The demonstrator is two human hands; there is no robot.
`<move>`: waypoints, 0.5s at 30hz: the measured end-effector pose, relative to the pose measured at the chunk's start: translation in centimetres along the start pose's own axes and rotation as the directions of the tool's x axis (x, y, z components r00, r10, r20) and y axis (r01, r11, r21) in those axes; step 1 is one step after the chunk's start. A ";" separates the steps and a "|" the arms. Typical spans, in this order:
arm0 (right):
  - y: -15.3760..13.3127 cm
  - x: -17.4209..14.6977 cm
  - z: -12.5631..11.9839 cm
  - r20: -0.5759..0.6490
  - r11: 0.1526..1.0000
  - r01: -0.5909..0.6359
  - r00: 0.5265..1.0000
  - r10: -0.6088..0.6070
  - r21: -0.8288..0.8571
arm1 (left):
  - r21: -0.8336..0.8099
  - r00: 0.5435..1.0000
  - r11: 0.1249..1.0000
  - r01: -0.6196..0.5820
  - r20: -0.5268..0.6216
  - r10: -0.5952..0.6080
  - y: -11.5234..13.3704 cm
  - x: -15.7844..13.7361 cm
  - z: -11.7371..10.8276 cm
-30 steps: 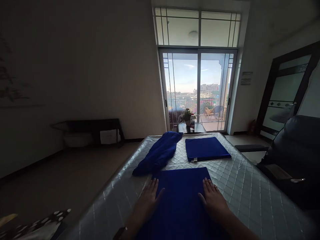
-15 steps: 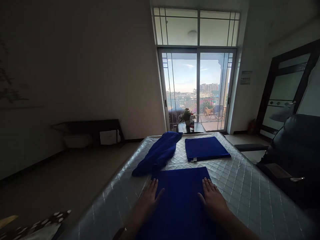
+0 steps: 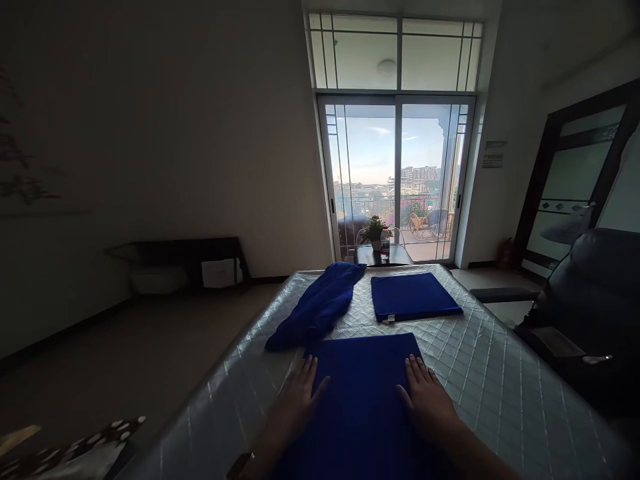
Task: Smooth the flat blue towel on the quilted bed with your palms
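– Left hand (image 3: 300,392), palm down, fingers straight, thumb angled inward, lying along the left edge of the large blue cloth (image 3: 361,400)! Loose and flat, nothing gripped.

– And the right hand (image 3: 426,395) mirrors it on the opposite edge: fingers pointing away, thumb out over the fabric, no grasp there either. Where's that cloth sitting?

– Front and middle, on the quilted silvery cover (image 3: 505,393), smooth and squared off, its far edge just beyond the hands. Its near part runs to the bottom of the view, dark between the forearms.

– What else is on the cover?

– Up ahead, to the right, a second blue cloth (image 3: 416,295), lying flat, white tag (image 3: 389,319) at its near edge. Over to the left, a crumpled blue cloth (image 3: 323,305), stretched out slantwise, its near end just beside the large one's far left corner.

– And past the far edge?

– Potted plant (image 3: 374,229) and a bottle (image 3: 385,245) side by side, before the bright sliding glass door (image 3: 370,160)! A dark armchair (image 3: 595,287) stands off to the right.
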State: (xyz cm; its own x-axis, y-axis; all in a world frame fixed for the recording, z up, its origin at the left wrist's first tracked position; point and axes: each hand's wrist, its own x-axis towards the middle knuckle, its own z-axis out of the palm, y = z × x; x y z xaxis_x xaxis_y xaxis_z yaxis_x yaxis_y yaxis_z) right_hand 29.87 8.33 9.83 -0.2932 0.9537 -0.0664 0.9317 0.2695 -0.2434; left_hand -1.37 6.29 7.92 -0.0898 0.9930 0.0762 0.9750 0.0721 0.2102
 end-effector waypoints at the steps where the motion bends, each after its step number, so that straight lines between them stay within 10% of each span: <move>1: 0.0 0.0 0.0 0.001 1.000 0.000 1.000 0.000 0.002 | -0.001 1.000 1.000 0.003 -0.002 -0.003 0.0 0.0 0.0; 15: -0.2 -0.1 -0.1 -0.009 1.000 -0.013 1.000 0.014 0.022 | -0.050 1.000 0.999 0.012 0.005 -0.012 -0.1 0.0 0.1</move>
State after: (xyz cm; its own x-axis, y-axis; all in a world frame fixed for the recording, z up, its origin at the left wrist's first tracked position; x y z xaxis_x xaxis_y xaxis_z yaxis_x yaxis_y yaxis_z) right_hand 29.73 8.20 9.94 -0.2784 0.9585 -0.0607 0.9307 0.2537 -0.2637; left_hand -1.40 6.25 7.80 -0.1006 0.9926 0.0686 0.9624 0.0796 0.2596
